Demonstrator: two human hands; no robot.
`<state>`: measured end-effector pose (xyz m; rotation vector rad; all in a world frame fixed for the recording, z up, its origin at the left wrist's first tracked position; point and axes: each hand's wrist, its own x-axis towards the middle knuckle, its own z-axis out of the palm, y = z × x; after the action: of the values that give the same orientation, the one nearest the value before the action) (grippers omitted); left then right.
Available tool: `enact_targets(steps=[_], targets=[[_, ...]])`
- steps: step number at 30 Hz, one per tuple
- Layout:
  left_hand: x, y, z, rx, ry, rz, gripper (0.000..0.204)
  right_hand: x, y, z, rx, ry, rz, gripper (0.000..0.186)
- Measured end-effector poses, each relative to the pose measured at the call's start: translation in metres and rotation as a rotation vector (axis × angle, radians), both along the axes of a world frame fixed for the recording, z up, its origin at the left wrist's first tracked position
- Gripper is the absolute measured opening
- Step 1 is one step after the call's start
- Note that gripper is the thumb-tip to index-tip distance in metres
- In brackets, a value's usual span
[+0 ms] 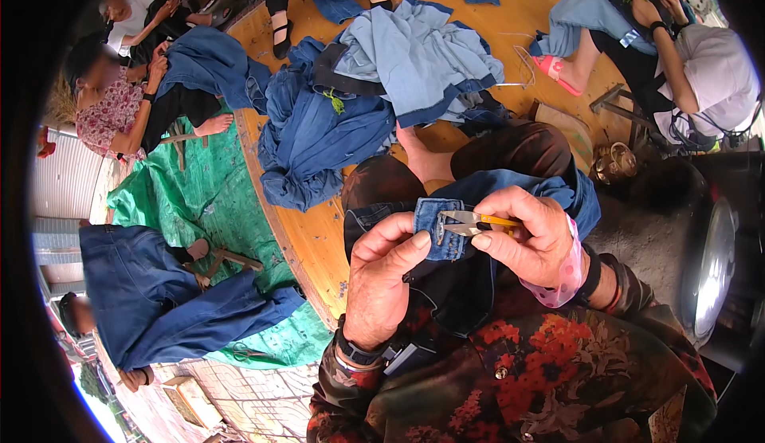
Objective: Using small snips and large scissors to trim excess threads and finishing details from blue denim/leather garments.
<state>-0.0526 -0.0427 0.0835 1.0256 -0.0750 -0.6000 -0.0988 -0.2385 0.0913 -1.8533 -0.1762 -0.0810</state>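
My left hand point(376, 288) pinches the end of a blue denim waistband point(428, 213), which has a stitched slit like a buttonhole. In my right hand point(535, 237) is a pair of thread snips point(465, 221) with a yellow handle. Their metal blades lie at the slit; whether they cut a thread is too small to tell. The rest of the denim garment point(510, 182) drapes across my lap and over my knee, partly hidden by my hands.
A heap of jeans point(319, 136) lies on the round wooden board point(267, 160) before me. Several people sit around with denim, one at left point(111, 116), another at right point(709, 60). A green tarp point(199, 196) covers ground at left. A dark rounded metal object point(713, 276) stands at right.
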Motion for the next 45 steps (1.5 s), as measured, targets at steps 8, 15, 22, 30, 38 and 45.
enact_targets(steps=[8,15,22,30,38,45], targets=[[-0.0012,-0.0002,-0.0023,-0.005,0.003,-0.013,0.018,0.0038,0.0043,-0.0049,-0.195,-0.197,-0.041,0.026],[-0.0013,-0.0006,-0.0024,-0.016,-0.001,0.001,0.018,0.0043,0.0018,-0.0014,-0.203,-0.208,-0.003,0.025],[-0.001,-0.0008,-0.0015,0.0,-0.021,0.01,0.018,0.0067,0.0025,-0.0013,-0.202,-0.214,0.004,0.022],[-0.0013,-0.0009,-0.0006,-0.01,0.009,0.015,0.016,0.0052,0.0008,-0.001,-0.093,-0.165,0.006,0.017],[0.0005,-0.0013,-0.0006,-0.047,0.101,0.049,0.017,0.0007,-0.003,-0.0026,-0.152,-0.122,-0.007,0.024],[0.0013,-0.0019,-0.0001,-0.033,0.044,0.02,0.015,0.0063,-0.0013,-0.0034,-0.237,-0.279,0.024,0.027]])
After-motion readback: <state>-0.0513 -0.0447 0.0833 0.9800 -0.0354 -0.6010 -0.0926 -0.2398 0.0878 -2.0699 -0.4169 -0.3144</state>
